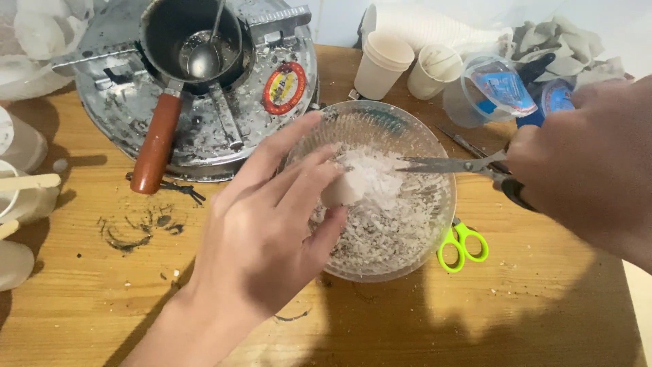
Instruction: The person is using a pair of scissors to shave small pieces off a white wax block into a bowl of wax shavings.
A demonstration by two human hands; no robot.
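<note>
The left hand (261, 234) is reaching in from the lower left, palm down, with the forearm running up from the bottom edge; its fingers are curled loosely and the fingertips are pinching a small pale block (343, 191), holding it over the middle of the clear bowl (435, 234). The right hand (577, 173) is coming in from the right edge, closed around the dark handles of a pair of scissors (445, 164); the blades are lying nearly level above the bowl, tips pointing left and sitting just beside the block, and whether they are touching it cannot be told. The bowl is standing on the wooden table (109, 299) and is holding a heap of white flakes and shavings (387, 224), fine at the bottom and coarser near the block. Green-handled scissors (462, 246) are lying on the table against the bowl's right rim. Behind the bowl, a metal pot with a reddish-brown handle (193, 41) is sitting on a round silver stove (129, 115); a ladle (204, 60) is resting inside it in a shallow clear liquid. Two paper cups (407, 68) are standing at the rear, near a clear plastic cup (485, 92).
</note>
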